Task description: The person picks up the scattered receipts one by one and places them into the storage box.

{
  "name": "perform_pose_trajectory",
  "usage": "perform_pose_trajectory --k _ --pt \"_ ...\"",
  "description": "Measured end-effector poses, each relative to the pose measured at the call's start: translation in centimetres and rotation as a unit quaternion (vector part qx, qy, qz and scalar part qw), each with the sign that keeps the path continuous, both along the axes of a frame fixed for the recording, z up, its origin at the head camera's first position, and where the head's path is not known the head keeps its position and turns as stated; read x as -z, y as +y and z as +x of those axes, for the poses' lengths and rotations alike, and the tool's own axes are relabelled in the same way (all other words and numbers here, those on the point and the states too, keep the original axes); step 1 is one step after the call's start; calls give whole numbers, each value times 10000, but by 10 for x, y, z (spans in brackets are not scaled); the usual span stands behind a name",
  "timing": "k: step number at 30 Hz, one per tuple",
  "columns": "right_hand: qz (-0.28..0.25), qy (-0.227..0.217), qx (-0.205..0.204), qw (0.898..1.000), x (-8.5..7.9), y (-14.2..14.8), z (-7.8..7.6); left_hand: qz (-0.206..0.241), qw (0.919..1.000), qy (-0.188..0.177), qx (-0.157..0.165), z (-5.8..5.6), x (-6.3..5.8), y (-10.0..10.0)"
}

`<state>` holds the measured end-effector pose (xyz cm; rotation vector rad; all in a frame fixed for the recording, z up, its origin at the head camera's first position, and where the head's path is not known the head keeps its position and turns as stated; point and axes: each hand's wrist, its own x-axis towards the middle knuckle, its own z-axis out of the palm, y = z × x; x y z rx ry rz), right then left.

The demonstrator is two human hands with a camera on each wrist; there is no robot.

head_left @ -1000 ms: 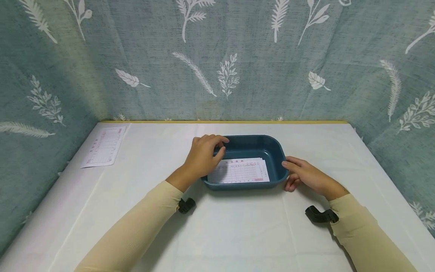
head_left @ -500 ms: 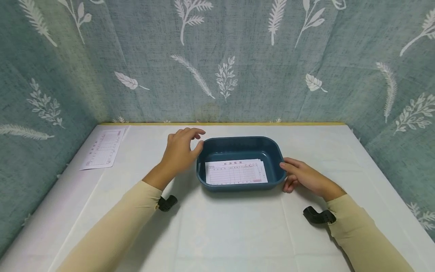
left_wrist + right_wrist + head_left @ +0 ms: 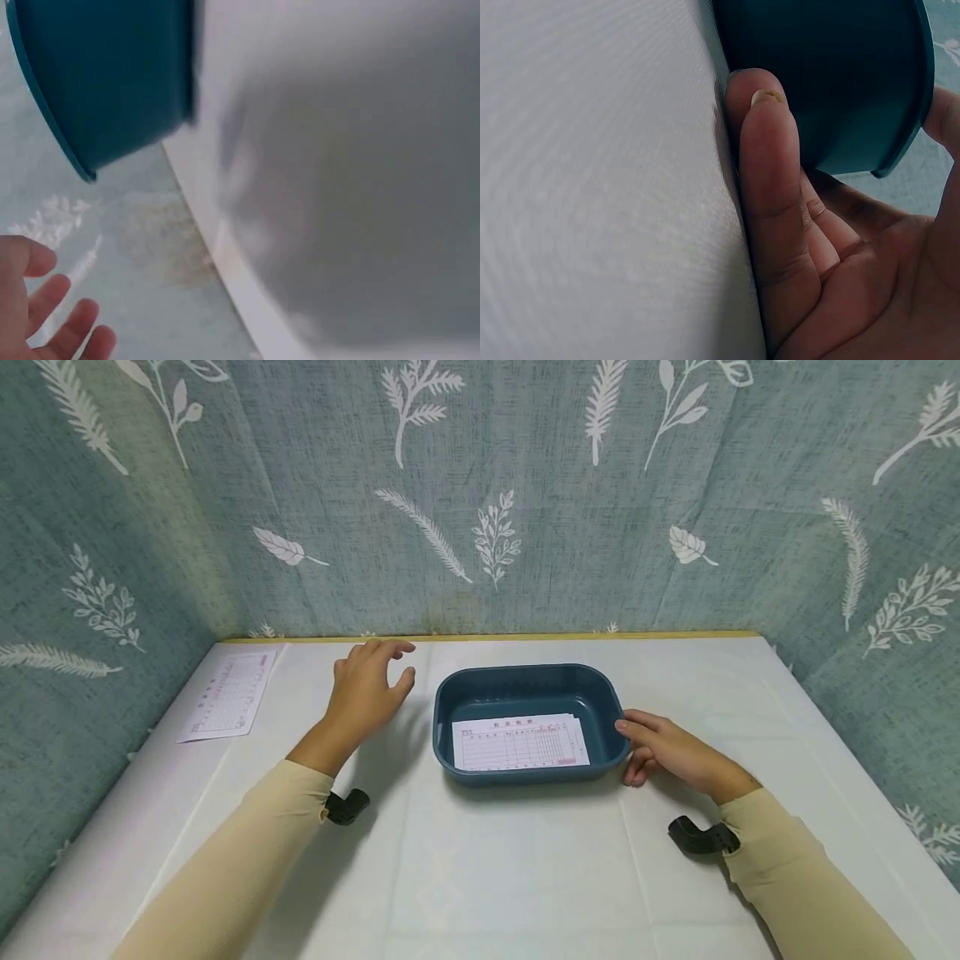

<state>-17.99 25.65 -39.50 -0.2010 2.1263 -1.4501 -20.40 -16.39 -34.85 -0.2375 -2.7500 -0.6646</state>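
Note:
A dark teal plastic basin (image 3: 517, 685) stands on the white table, with a small stack of printed paper forms (image 3: 517, 745) lying inside it. My right hand (image 3: 678, 752) holds the basin's right end. In the right wrist view the thumb reaches the rim while the fingers (image 3: 772, 180) lie low along the outer wall (image 3: 832, 82). Left of the basin, my left hand (image 3: 367, 689) is in the air with its fingers loosely bent and nothing between them. The left wrist view shows a gap between those fingers (image 3: 75, 322) and the basin.
A further printed form (image 3: 228, 693) lies at the far left of the table (image 3: 517, 877). Behind and at both sides hang grey-green curtains (image 3: 337, 485) with white leaf prints. A yellow strip (image 3: 525, 636) runs along the table's back edge.
My left hand has moved left, from over the basin's left end to the table beside it, uncovering the forms inside. My right hand stays at the basin's right end.

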Motion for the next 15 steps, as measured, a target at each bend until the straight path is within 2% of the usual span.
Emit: perform_pose_trajectory --k 6,15 --pt "-15 -42 0 10000 -1 -1 -2 -167 9991 -336 -182 -2 5 -16" --pt "-6 -68 41 10000 -1 -1 -2 -140 9971 -594 -460 -1 6 -43"
